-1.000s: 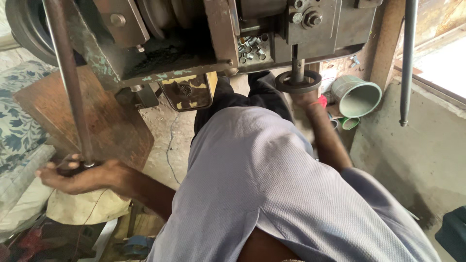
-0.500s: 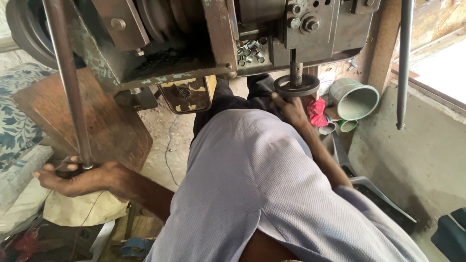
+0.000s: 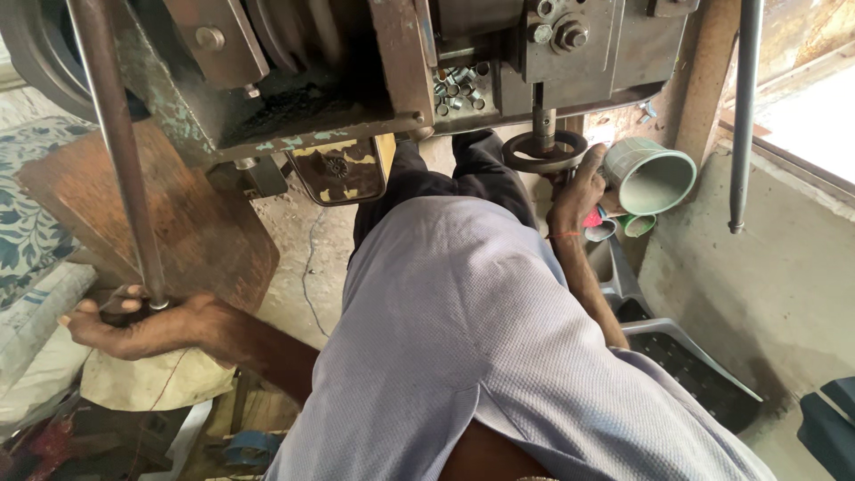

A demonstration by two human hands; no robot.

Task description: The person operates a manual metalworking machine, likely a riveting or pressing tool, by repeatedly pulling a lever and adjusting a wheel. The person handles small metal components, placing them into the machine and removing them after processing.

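The left hand [image 3: 147,325] is curling its fingers around the foot of a smooth, slanting steel rod [image 3: 120,160], low beside a worn brown board [image 3: 178,223]. The right hand [image 3: 577,191] is resting against a dark round wheel [image 3: 543,151] under the rusty, paint-chipped machine [image 3: 356,62], near a grey-green plastic cup [image 3: 655,178]; its fingers are lying hidden behind the wheel's rim, so their grip is impossible to tell.

Only label in view is a worn rectangular metal plate with rounded corners [image 3: 343,169]. Its yellow paint is chipped around a dark middle with a small round emblem. It hangs from the machine's underside, upper centre, just ahead of my lap. One package-like thing: a cream cloth sack [image 3: 156,381], soft and lumpy with a faint reddish line across it, low left, directly under my left hand [image 3: 142,325]. Can't tell if they touch.
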